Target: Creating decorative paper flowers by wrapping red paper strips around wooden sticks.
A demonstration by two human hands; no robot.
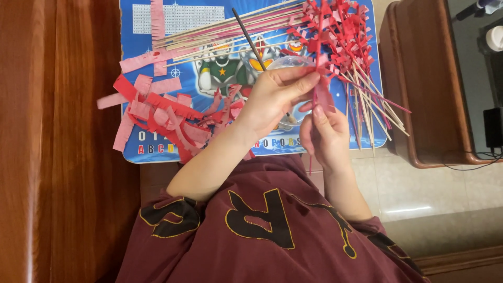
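Observation:
My right hand (326,137) grips a thin stick (310,166) wrapped in fringed red paper (324,97) and holds it upright over the blue picture board (209,15). My left hand (272,99) pinches the red paper on that stick with its fingertips, just above the right hand. Behind the hands lies a heap of finished sticks with red paper fringes (340,31). Bare bamboo skewers (220,32) lie across the top of the board.
Loose fringed red and pink paper strips (162,115) are piled on the board's left. A dark-handled brush (250,39) rests in a small clear bowl (289,63) behind my left hand. Brown wooden furniture (424,84) stands at the right, a wooden panel (57,141) at the left.

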